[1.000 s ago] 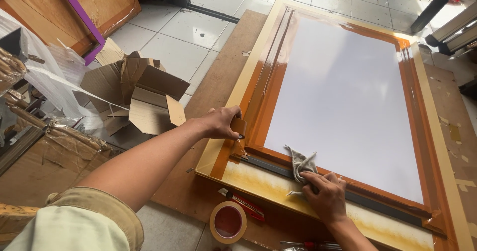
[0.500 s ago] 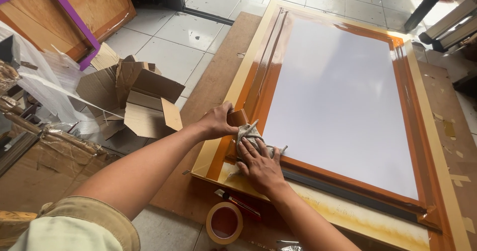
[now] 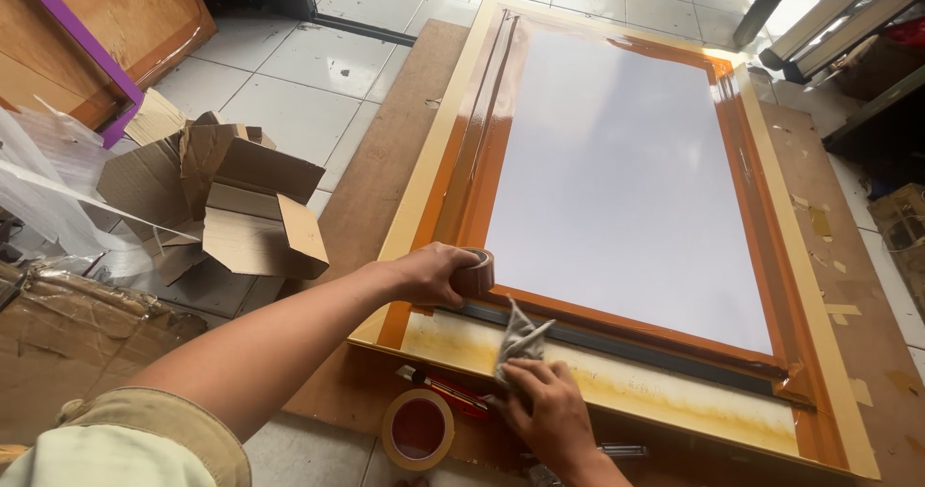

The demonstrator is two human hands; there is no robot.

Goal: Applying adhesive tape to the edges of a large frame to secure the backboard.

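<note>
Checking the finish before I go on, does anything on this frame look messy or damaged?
Yes: the pale bottom rail is blotched with uneven yellow-brown staining, near the grey rag in the right hand.

The left hand (image 3: 438, 273) grips a brown tape roll (image 3: 475, 271) on the orange-framed white panel (image 3: 617, 179). Just below it, the right hand (image 3: 541, 405) pinches a grey rag (image 3: 518, 338) — another tape roll (image 3: 417, 428) lies just left of that hand.

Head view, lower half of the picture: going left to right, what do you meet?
Crumpled brown cardboard box → roll of tan tape lying flat on the floor → left hand holding a small brown tape roll → grey cloth under the right hand → orange-taped right edge of the white panel frame.
</note>
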